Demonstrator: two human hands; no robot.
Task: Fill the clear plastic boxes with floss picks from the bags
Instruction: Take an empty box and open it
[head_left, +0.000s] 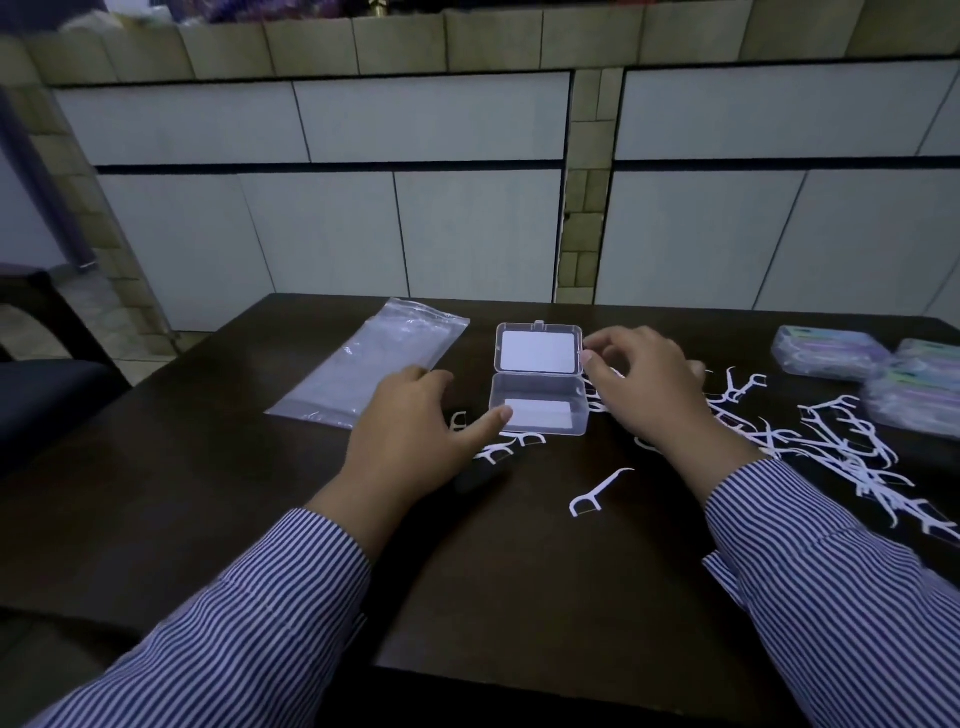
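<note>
A clear plastic box (539, 410) lies in the middle of the dark table with its lid (538, 349) folded back, and nothing inside it. My left hand (415, 436) rests at the box's front left corner, thumb touching the wall, fingers relaxed. My right hand (649, 384) hovers at the box's right side, fingers loosely curled near the lid's right edge; I cannot tell if it holds a pick. White floss picks (841, 447) lie scattered to the right. One pick (597, 493) lies alone in front. A few picks (504, 447) lie by my left hand.
An empty clear plastic bag (369, 364) lies flat at the left of the box. Filled boxes (826, 351) are stacked at the far right edge of the dark table (519, 571). A dark chair (47, 384) stands at the left. A tiled wall rises behind.
</note>
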